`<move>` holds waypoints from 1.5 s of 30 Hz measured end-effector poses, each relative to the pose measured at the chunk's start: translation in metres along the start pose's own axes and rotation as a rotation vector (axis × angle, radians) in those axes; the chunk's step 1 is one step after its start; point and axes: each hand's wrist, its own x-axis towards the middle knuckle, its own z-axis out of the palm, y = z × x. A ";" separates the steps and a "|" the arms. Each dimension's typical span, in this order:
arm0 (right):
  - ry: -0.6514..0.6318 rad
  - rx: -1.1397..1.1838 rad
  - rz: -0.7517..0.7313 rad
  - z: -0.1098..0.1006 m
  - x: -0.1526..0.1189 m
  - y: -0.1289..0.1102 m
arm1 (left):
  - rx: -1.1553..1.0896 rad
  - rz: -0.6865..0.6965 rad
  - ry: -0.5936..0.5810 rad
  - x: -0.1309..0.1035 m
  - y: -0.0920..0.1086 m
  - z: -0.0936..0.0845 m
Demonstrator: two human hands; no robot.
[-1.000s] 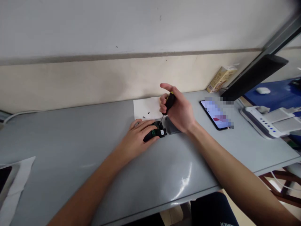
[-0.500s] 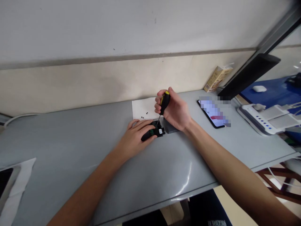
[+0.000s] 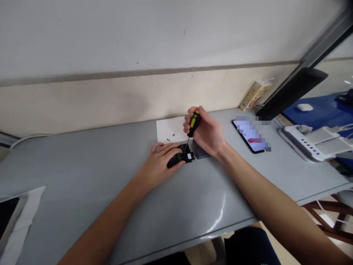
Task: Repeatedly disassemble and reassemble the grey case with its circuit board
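Screwdriver (image 3: 194, 123) slanting down to the device (image 3: 173, 161), just below frame centre!
Right hand (image 3: 210, 135) side-on, fingers wrapped round the screwdriver; left hand (image 3: 161, 160) palm down, fingers clasping the device.

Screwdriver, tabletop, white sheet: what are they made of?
Screwdriver: handle probably plastic or rubber, black with yellow patches; shaft likely metal, thin and greyish.
Tabletop: maybe laminate or painted metal; smooth, glossy grey, with bright glare.
White sheet: probably paper; matte, flat, thin.
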 end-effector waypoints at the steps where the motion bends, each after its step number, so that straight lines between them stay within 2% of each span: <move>1: 0.006 0.004 -0.007 -0.001 0.000 0.000 | 0.002 0.004 0.004 0.000 0.000 0.000; 8: 0.125 -0.126 -0.077 0.000 0.001 0.008 | 0.014 0.016 0.020 0.001 0.000 0.001; 14: 0.050 -0.076 0.032 0.003 0.001 -0.003 | 0.009 0.000 0.032 0.001 0.000 0.001; 17: 0.028 -0.043 0.007 -0.001 0.001 -0.004 | 0.014 0.016 0.027 0.001 -0.001 0.002; 24: 0.129 -0.194 -0.063 -0.003 0.001 0.007 | 0.008 0.024 0.038 0.001 0.000 0.001; 31: -0.001 -0.024 -0.003 0.001 -0.002 -0.004 | 0.027 0.031 0.022 0.001 0.000 0.000; 34: 0.018 -0.013 -0.042 -0.004 -0.001 -0.002 | 0.024 0.036 0.014 0.001 0.001 0.001; 39: 0.115 -0.149 -0.086 -0.003 0.000 0.003 | 0.027 -0.005 0.020 0.001 0.007 0.004; 45: 0.053 -0.074 0.016 0.002 0.000 -0.007 | 0.027 0.006 0.036 -0.001 0.006 0.004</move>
